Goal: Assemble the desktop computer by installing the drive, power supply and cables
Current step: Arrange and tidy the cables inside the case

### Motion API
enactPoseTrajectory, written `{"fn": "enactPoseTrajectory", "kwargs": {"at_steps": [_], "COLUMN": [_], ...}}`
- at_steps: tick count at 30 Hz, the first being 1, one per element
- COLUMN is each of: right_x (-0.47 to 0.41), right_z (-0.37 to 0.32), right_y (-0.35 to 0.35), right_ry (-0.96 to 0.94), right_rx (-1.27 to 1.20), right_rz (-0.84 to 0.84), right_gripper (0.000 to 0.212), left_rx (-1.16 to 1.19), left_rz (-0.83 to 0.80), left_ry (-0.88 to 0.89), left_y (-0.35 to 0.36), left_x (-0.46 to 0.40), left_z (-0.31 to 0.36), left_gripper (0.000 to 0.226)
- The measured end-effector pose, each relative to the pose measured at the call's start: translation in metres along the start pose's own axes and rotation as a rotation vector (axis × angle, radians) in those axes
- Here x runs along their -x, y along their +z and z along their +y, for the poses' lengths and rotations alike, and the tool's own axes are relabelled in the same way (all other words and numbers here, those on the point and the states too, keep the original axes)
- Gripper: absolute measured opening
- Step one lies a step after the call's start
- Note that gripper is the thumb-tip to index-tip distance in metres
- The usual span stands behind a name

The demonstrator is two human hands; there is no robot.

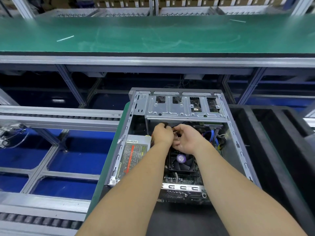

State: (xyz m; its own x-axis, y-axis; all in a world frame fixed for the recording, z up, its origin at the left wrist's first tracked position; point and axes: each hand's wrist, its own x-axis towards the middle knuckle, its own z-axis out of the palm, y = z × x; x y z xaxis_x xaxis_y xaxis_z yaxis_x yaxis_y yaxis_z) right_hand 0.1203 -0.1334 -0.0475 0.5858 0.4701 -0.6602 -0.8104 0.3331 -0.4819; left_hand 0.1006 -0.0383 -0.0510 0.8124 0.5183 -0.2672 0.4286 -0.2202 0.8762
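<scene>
Green bench (153, 34) beyond; hands (162, 134) crowd case (238, 143).

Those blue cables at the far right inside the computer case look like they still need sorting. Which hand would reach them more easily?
Probably the right hand. It is already nearer the blue cables, with open space between. The left hand sits farther away, next to the power supply, and would have to cross over the right one.
</scene>
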Motion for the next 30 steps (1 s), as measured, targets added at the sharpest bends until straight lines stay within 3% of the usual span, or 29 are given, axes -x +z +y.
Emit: {"fn": "enactPoseTrajectory", "kwargs": {"at_steps": [3,7,12,17,20,26,30], "right_x": [0.003,0.01,0.024,0.033,0.038,0.038,0.035], "right_z": [-0.001,-0.002,-0.001,0.0,-0.004,-0.005,-0.004], "right_y": [0.0,-0.001,0.0,-0.01,-0.012,-0.02,-0.025], "right_ry": [0.007,-0.013,-0.159,-0.336,-0.391,-0.409,-0.488], "right_rx": [0.075,0.142,0.289,0.445,0.42,0.433,0.54], "right_rz": [0.016,0.014,0.068,0.181,0.193,0.046,0.098], "right_gripper": [0.015,0.009,0.015,0.016,0.011,0.018,0.012], "left_rx": [0.082,0.179,0.021,-0.157,-0.256,-0.263,-0.229], "left_rz": [-0.024,-0.015,0.085,0.043,0.012,0.001,0.008], "left_ry": [-0.023,-0.036,0.227,0.397,0.445,0.465,0.444], "left_y": [0.001,0.001,0.0,-0.01,-0.012,-0.014,-0.013], "left_x": [-0.003,-0.003,0.01,0.023,0.025,0.024,0.022], "left_z": [-0.003,-0.005,-0.006,-0.003,-0.003,-0.002,-0.002], "left_gripper": [0.03,0.022,0.024,0.018,0.02,0.019,0.02]}}
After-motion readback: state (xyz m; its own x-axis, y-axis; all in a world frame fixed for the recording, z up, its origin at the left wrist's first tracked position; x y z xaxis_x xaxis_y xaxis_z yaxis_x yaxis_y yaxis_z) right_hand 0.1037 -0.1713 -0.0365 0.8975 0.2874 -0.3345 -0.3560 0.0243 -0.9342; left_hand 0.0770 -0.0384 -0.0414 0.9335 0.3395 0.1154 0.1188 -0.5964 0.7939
